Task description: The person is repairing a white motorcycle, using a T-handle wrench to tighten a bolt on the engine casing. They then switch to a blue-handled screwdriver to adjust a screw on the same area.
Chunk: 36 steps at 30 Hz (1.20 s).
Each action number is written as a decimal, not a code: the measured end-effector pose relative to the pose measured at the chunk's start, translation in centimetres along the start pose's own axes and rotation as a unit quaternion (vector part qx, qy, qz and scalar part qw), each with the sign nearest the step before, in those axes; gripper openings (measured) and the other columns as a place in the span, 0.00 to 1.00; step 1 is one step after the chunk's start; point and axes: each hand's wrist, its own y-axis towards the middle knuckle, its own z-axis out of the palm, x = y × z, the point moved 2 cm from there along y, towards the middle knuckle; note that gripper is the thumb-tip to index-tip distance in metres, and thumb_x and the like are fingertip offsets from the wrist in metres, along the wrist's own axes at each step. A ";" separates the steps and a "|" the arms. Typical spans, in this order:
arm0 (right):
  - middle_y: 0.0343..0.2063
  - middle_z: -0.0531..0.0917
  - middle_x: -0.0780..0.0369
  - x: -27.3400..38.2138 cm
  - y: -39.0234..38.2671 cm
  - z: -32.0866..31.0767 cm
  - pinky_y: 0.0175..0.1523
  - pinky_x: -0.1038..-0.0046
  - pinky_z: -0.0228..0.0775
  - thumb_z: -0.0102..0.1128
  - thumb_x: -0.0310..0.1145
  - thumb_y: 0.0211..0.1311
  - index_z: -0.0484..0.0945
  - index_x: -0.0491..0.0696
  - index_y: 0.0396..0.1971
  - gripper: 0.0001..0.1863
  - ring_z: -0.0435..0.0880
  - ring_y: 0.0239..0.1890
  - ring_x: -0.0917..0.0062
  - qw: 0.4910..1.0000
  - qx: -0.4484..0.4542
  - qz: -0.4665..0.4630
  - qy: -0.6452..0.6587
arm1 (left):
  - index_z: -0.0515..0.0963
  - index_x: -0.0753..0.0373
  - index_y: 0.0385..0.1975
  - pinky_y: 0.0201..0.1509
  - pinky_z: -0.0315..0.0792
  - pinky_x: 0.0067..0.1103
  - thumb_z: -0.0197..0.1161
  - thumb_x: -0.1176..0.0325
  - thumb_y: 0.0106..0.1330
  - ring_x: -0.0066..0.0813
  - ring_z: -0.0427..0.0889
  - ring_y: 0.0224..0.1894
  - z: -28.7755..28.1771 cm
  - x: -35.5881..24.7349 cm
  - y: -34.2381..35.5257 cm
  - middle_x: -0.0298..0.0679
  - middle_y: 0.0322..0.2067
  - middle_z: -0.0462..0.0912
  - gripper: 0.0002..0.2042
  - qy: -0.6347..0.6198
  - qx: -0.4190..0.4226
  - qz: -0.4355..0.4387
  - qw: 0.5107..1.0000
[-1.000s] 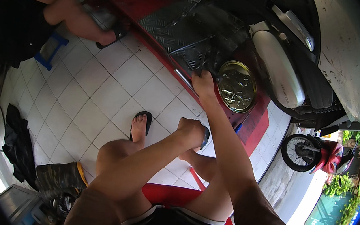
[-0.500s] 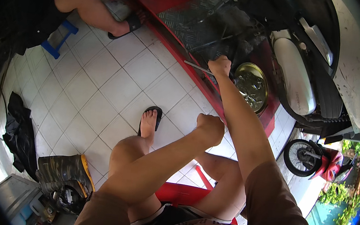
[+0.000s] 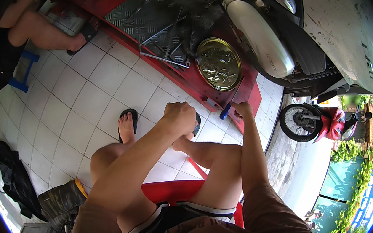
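Note:
My left hand (image 3: 180, 118) is closed in a fist above the floor, in front of my knees. Whatever it may hold is hidden. At the right end of the red platform (image 3: 253, 96), my right hand (image 3: 242, 110) has its fingers apart, with a fingertip close to the blue handle of a screwdriver (image 3: 225, 111). Whether they touch is unclear. The handle sticks out past the platform edge. Beside the screwdriver's shaft stands a round gold-coloured tray (image 3: 200, 65) holding small metal parts. A long wrench (image 3: 165, 60) lies left of the tray along the platform's near edge.
More metal tools (image 3: 161, 31) lie on the platform's tread plate. A motorcycle with a silver exhaust cover (image 3: 260, 37) stands over it. At the far left a person (image 3: 44, 31) sits on a blue stool (image 3: 25, 70). A red motorbike (image 3: 328, 125) is parked outside on the right.
My right hand has moved from beside the wrench, past the tray, to the screwdriver handle. My left hand stays closed. The view has shifted to the right.

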 end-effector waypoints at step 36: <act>0.25 0.79 0.65 10.4 -13.6 -7.9 0.28 0.82 0.62 0.56 0.28 0.47 0.78 0.40 0.32 0.12 0.73 0.25 0.84 0.774 0.161 -0.428 0.438 | 0.73 0.67 0.35 0.27 0.73 0.36 0.55 0.57 0.66 0.47 0.80 0.22 -3.2 -6.8 2.6 0.45 0.17 0.78 0.16 -0.246 -0.281 0.187 0.909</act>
